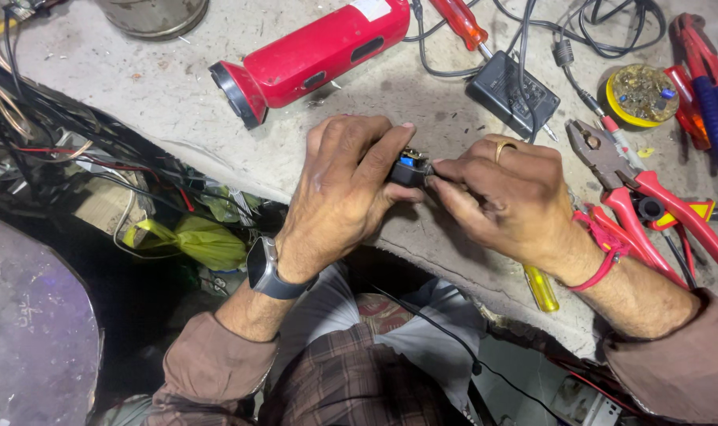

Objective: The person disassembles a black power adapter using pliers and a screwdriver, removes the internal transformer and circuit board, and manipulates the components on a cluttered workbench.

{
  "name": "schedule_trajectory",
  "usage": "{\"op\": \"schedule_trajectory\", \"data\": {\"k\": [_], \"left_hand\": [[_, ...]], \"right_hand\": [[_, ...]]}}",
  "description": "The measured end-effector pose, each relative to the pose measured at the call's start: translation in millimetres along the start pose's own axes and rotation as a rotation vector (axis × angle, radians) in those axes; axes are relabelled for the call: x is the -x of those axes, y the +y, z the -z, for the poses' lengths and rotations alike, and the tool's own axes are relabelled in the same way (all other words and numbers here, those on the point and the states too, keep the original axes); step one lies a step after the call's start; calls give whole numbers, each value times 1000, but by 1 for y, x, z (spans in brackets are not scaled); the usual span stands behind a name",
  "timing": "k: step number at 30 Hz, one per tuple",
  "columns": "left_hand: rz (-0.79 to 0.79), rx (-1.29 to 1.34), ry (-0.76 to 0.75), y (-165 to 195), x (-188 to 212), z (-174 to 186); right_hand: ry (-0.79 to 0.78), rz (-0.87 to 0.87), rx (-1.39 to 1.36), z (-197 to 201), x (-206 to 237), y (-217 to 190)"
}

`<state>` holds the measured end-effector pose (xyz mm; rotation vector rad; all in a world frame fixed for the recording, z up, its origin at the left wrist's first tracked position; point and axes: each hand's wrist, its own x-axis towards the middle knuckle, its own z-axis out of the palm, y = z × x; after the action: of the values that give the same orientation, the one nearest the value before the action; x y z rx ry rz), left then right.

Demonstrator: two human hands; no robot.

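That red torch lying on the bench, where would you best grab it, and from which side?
Take the red torch around its long straight body, coming down from above. It lies flat on the bench, its body narrower than the flared black head at its lower-left end, and bare on top. Both hands are busy elsewhere.

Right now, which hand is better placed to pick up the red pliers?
Probably the right hand: the red pliers lie just beyond its wrist, and only its fingertips pinch the small black part. The left hand wraps that part, farther away.
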<state>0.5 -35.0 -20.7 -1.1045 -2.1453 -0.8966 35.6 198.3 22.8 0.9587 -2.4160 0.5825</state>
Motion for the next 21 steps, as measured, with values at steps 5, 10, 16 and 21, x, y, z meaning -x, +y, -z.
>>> {"op": "schedule_trajectory", "data": {"k": [5, 10, 16, 21], "left_hand": [[85, 23, 9, 5, 0, -2], [74, 12, 17, 5, 2, -4], [50, 0, 23, 4, 8, -3], [54, -72, 74, 5, 4, -2]], "right_hand": [[-94, -245, -268, 3, 0, 4], [-153, -306, -390, 3, -2, 9], [-244, -448, -330, 3, -2, 1], [-76, -155, -38, 0, -4, -17]]}}
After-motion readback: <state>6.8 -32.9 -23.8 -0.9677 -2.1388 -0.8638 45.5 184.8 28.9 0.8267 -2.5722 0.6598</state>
